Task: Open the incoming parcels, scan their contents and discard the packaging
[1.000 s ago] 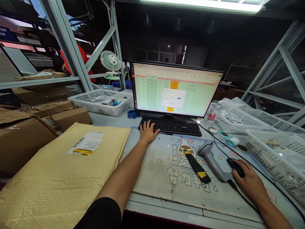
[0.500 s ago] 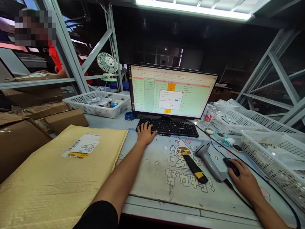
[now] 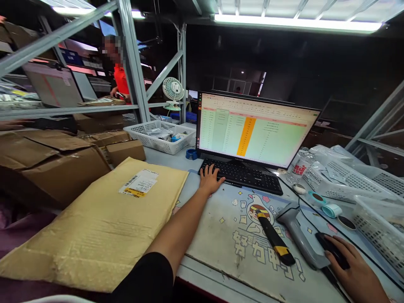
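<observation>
Head view: one keyboard (image 3: 249,176), black, full-width, white-marked keys, set along the rear edge of a printed desk mat (image 3: 217,240), below a lit monitor (image 3: 233,128) showing a green-toned table with an orange column; one mouse (image 3: 331,248), black, on the mat toward its front right corner.

Edges and room: the mat stops just short of the front edge of the desk (image 3: 214,280); a yellow padded envelope (image 3: 107,219), labelled, covers the desk's left side, its right edge beside the mat; bare mat extends from the left forearm to a black-and-yellow cutter (image 3: 274,237); a grey scanner (image 3: 303,240) lies between cutter and mouse, its handle near the latter; white baskets (image 3: 372,216) line the right edge.

Hands: left hand (image 3: 208,181), fingers spread, nothing grasped, resting at the keyboard's left end; right hand (image 3: 356,269), curved over the mouse, grasping it, fingers forward.
</observation>
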The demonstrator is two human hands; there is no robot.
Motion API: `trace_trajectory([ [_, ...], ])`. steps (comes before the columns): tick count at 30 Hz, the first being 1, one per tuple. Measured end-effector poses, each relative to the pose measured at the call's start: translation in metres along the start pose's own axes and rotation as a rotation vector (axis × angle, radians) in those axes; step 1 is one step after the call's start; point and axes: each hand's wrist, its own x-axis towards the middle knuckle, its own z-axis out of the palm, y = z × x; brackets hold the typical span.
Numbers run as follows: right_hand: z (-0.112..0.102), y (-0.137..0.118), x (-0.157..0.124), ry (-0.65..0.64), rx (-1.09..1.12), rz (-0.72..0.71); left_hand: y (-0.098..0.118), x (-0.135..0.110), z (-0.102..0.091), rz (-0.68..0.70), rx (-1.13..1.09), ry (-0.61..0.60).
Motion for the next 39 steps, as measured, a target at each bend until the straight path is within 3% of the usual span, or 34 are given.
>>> trace_trajectory([
  [3,0.001,0.003,0.003,-0.003,0.035,-0.009,0.001,-0.001,-0.003,-0.006,-0.005,-0.002],
  [9,-0.005,0.000,0.007,-0.117,0.007,0.107,0.003,-0.004,-0.010,-0.010,-0.029,-0.043],
  [27,-0.003,-0.005,0.007,-0.048,0.021,0.054,0.004,-0.004,-0.010,-0.016,-0.028,-0.046],
  [35,0.005,0.009,0.007,-0.026,0.031,-0.007,0.002,-0.002,-0.006,-0.012,-0.012,-0.026],
  [39,0.002,-0.002,0.005,-0.011,0.000,-0.007,0.002,-0.001,-0.003,-0.005,0.000,-0.017],
])
